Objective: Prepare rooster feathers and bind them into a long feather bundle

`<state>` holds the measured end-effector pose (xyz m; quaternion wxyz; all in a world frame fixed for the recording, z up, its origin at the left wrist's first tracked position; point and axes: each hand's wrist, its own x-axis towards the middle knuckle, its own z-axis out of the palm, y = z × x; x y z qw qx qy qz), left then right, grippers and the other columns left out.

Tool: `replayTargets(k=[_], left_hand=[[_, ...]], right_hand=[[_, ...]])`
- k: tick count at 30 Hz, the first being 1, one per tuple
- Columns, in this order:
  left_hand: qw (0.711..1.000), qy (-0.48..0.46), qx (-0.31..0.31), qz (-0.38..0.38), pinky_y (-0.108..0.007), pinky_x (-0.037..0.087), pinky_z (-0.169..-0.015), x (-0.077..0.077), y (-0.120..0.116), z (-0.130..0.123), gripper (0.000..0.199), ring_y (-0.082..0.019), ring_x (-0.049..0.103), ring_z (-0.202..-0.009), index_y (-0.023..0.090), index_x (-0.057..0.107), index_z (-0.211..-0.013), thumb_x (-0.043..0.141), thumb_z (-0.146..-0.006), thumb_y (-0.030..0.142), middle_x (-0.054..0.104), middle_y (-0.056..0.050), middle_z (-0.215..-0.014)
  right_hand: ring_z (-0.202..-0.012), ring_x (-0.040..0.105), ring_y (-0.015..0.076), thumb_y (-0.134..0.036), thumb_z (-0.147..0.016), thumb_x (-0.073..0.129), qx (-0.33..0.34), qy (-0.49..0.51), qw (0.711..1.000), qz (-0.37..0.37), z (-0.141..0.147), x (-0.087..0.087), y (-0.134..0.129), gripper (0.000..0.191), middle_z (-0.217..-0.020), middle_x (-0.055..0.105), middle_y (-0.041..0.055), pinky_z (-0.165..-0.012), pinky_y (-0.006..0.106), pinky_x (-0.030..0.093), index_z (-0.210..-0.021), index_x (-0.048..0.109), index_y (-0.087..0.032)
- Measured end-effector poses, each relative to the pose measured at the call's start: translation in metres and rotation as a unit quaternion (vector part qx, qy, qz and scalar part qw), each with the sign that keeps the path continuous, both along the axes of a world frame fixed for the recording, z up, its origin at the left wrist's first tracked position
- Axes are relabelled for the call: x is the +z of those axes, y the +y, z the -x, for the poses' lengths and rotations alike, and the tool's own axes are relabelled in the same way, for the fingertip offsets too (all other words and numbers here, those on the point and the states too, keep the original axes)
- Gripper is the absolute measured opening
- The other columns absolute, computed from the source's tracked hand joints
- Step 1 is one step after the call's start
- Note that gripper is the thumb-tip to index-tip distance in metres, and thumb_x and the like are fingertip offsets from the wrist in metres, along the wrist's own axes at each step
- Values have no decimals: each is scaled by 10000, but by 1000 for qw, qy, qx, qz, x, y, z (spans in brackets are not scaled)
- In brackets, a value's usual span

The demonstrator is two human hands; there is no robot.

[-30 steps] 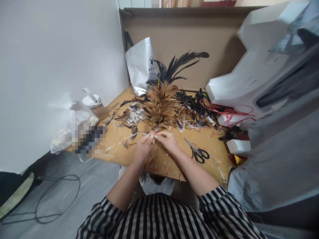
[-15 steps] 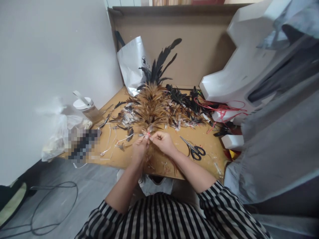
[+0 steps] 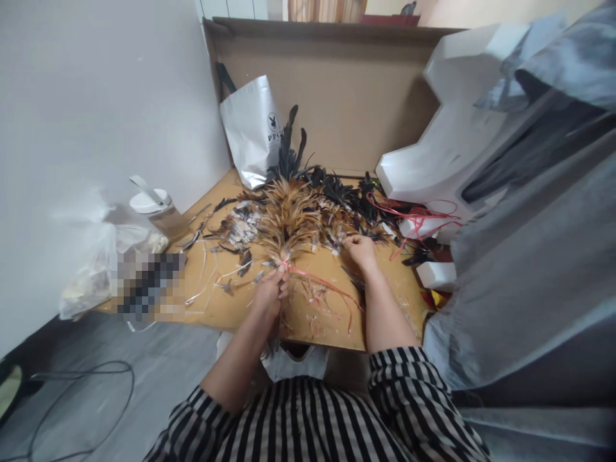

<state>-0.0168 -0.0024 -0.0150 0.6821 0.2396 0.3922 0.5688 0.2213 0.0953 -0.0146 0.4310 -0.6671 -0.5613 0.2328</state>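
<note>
Pale wall point(image 3: 96, 96) well left of the feather bundle point(image 3: 289, 215); brown panel point(image 3: 346, 96) closes off the back, behind it. Yellowish table point(image 3: 325, 263) beneath, front edge running just nearer the person than the bundle's base; both arms come in over that edge. Grey cloth point(image 3: 529, 256) far right of the bundle, white block point(image 3: 418, 154) between, both crowding that end. Silver bag point(image 3: 243, 131) behind and slightly left of the bundle, contents not visible. Clear plastic bag point(image 3: 96, 269) far left of the bundle, something pale inside. Bundle itself: brown feathers fanning away from the person, black plumes at the far tip. Loose feathers point(image 3: 339, 221) heaped just right of it. Lidded cup point(image 3: 163, 215) left of the bundle; see-through sides, brownish tint, cannot tell whether liquid. Left hand point(image 3: 273, 289) at the bundle's base: fingers closed around the stems, just below the tie. Right hand point(image 3: 360, 252) apart from the bundle, to its right, at the heap's near edge; fingers curled, cannot tell whether anything is pinched. Red strip point(image 3: 305, 274) trails rightward from the tie. Small scraps point(image 3: 315, 294) strewn right of the bundle's base.
</note>
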Motion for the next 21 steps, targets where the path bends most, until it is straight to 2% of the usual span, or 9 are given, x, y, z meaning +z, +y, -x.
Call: replayTargets(k=[2,5,9,12,15,18,21], left_hand=[[1000,-17,-6,11,-110,131,-293,-3,2,2,289,-4,264,-370,127,495,-739,700,-661,315,390,64,-562],[999,-32,-5,23,-106,131,-289,-4,3,3,252,-4,265,-370,130,483,-729,681,-688,280,386,63,-565],[999,-39,-3,24,-105,135,-286,-1,1,3,223,-5,268,-368,126,493,-749,665,-707,262,393,58,-570],[999,-40,5,30,-105,135,-285,1,0,2,223,-4,268,-367,124,503,-769,669,-704,259,395,58,-569],[999,-42,10,31,-104,133,-286,2,-1,1,233,-3,266,-365,123,506,-779,675,-697,261,398,60,-566],[999,-42,17,25,-102,134,-287,2,-1,1,248,-2,274,-366,125,496,-759,687,-681,263,407,59,-565],[999,-41,16,20,-104,133,-287,1,-1,1,266,-1,276,-364,126,492,-749,696,-670,277,406,61,-563]], right_hand=[[-598,545,149,-320,-667,516,-30,-70,997,18,-4,-6,4,240,-646,646,50,-560,233,365,-672,674,-139],[-589,540,150,-318,-667,505,-36,-154,986,53,1,-8,5,224,-646,646,61,-558,239,351,-656,668,-164],[-607,543,158,-296,-646,503,-42,-173,982,66,11,-7,5,196,-652,646,72,-568,244,354,-635,652,-169],[-584,526,145,-260,-610,501,-38,-86,995,43,12,-6,5,156,-615,627,47,-550,234,360,-610,618,-156],[-484,456,110,-271,-569,542,-23,82,996,16,13,0,2,112,-509,555,-4,-476,217,342,-591,555,-161],[-391,380,77,-277,-536,612,6,251,968,21,16,9,-3,160,-436,488,-50,-392,197,295,-604,502,-183],[-407,436,64,-259,-508,688,47,370,928,26,18,19,-8,246,-559,604,-17,-369,174,312,-617,480,-185]])
